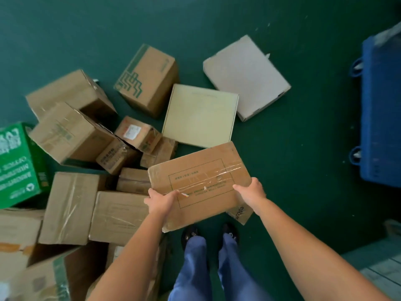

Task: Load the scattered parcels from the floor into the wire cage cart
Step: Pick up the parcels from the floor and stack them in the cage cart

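Parcel: flat brown box point(201, 185), tilted above the floor pile.
Grip: left hand point(159, 200) and right hand point(251, 192) clasp opposite edges.
Advice: keep it level.

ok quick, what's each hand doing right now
Left hand: grips the flat taped cardboard parcel at its left edge.
Right hand: grips the same parcel's right edge.

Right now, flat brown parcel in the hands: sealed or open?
Sealed. Clear tape runs across the face of the flat brown parcel, no flap lifted. The left hand and right hand grip its near edges.
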### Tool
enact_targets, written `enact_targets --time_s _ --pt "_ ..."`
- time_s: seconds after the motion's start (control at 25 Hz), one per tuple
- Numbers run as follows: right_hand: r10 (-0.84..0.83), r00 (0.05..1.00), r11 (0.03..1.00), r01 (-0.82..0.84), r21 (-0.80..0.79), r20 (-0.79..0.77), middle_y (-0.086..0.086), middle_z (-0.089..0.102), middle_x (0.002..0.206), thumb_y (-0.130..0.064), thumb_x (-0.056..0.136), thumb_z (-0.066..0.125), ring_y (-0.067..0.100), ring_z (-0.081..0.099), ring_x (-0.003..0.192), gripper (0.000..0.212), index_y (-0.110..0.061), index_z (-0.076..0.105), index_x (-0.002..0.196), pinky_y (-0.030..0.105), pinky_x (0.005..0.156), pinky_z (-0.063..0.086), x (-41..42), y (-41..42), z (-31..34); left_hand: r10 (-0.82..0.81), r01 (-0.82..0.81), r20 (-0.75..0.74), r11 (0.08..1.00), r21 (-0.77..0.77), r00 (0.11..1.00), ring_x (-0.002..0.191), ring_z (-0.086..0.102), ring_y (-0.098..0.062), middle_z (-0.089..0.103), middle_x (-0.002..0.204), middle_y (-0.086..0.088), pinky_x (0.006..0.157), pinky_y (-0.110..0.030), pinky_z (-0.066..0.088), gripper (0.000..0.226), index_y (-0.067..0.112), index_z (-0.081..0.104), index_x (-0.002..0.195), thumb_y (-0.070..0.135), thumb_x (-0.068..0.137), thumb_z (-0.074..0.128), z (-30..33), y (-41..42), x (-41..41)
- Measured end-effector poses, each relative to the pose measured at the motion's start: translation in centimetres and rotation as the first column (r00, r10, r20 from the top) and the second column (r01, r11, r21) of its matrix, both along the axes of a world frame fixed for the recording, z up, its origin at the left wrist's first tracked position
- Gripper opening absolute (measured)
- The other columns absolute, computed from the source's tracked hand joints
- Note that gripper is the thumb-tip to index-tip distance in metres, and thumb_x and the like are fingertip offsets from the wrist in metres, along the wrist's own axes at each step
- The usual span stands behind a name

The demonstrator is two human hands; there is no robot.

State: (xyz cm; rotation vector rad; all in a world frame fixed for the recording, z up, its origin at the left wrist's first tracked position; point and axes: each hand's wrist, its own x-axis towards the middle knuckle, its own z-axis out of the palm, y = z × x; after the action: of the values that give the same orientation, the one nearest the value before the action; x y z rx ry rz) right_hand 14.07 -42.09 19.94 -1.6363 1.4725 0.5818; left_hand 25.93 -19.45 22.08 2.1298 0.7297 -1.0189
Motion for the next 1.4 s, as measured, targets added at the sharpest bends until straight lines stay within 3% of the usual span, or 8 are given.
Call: enact_targets --time_s 0.2,0.52,0.64,0.72,1.04,1.2,1.4 --pt "-0.06 0.996 0.995 0.064 -0.071 0.059 0.007 0.042 0.144 -0.045 0.08 0.07 0.032 0.047 0.125 0.077 -0.014 0.036 0.141 0.049 0.103 0.043 -1.8 1.3 12.2 -0.106 0.11 0.098 0.993 -0.045 0.99 0.128 0.037 -0.039 0.02 0.147 -0.016 0.103 -0.051 0.04 0.094 0.013 0.015 0.15 0.036 0.08 0.074 12.0 0.2 0.0" --pt "-0.143 0.968 0.977 0.171 -0.126 0.208 0.01 0.037 0.147 -0.038 0.085 0.069 0.034 0.043 0.129 0.077 -0.01 0.031 0.145 0.048 0.104 0.042 -6.9 2.6 25.5 -0.177 0.219 0.246 0.963 -0.157 0.953 0.127 0.04 -0.036 0.026 0.148 -0.015 0.099 -0.049 0.045 0.094 0.013 0.02 0.148 0.039 0.078 0.075 24.9 1.0 -4.2" --pt "-0.094 0.972 0.98 0.128 -0.152 0.213 0.011 0.031 0.152 -0.039 0.086 0.067 0.035 0.038 0.133 0.082 -0.009 0.024 0.149 0.046 0.106 0.04 -9.8 2.6 28.5 -0.182 0.248 0.306 0.949 -0.193 0.935 0.123 0.048 -0.034 0.037 0.145 -0.012 0.095 -0.05 0.049 0.107 0.019 0.026 0.147 0.051 0.059 0.078 27.4 1.0 -6.7" --pt "-0.074 0.965 0.98 0.117 -0.161 0.253 0.011 0.032 0.151 -0.04 0.085 0.067 0.035 0.04 0.132 0.082 -0.009 0.024 0.148 0.045 0.105 0.041 -12.0 2.6 29.9 -0.2 0.282 0.354 0.939 -0.195 0.913 0.12 0.051 -0.033 0.041 0.143 -0.011 0.094 -0.052 0.05 0.108 0.024 0.03 0.145 0.052 0.054 0.079 27.5 1.2 -8.5" --pt "-0.008 0.957 0.972 0.075 -0.221 0.291 0.011 0.032 0.15 -0.043 0.086 0.065 0.034 0.041 0.131 0.082 -0.008 0.024 0.148 0.041 0.102 0.043 -22.2 4.6 33.0 -0.324 0.4 0.426 0.911 -0.099 0.845 0.125 0.044 -0.035 0.03 0.149 -0.015 0.1 -0.049 0.046 0.092 0.023 0.023 0.15 0.049 0.077 0.073 32.1 3.0 -19.7" --pt "-0.052 0.953 0.975 0.113 -0.193 0.299 0.01 0.033 0.149 -0.041 0.085 0.066 0.033 0.041 0.13 0.081 -0.008 0.026 0.147 0.042 0.102 0.044 -26.4 6.9 32.8 -0.342 0.428 0.407 0.893 -0.14 0.847 0.117 0.049 -0.032 0.038 0.142 -0.014 0.098 -0.048 0.047 0.081 0.023 0.032 0.145 0.044 0.078 0.073 32.7 5.1 -23.3" --pt "-0.122 0.958 0.969 0.172 -0.178 0.26 0.01 0.037 0.147 -0.04 0.083 0.066 0.033 0.044 0.128 0.078 -0.009 0.03 0.145 0.043 0.102 0.045 -31.0 10.9 31.4 -0.423 0.476 0.315 0.872 -0.112 0.85 0.12 0.046 -0.034 0.033 0.142 -0.017 0.099 -0.046 0.044 0.074 0.018 0.033 0.142 0.038 0.082 0.071 31.0 8.3 -26.6"
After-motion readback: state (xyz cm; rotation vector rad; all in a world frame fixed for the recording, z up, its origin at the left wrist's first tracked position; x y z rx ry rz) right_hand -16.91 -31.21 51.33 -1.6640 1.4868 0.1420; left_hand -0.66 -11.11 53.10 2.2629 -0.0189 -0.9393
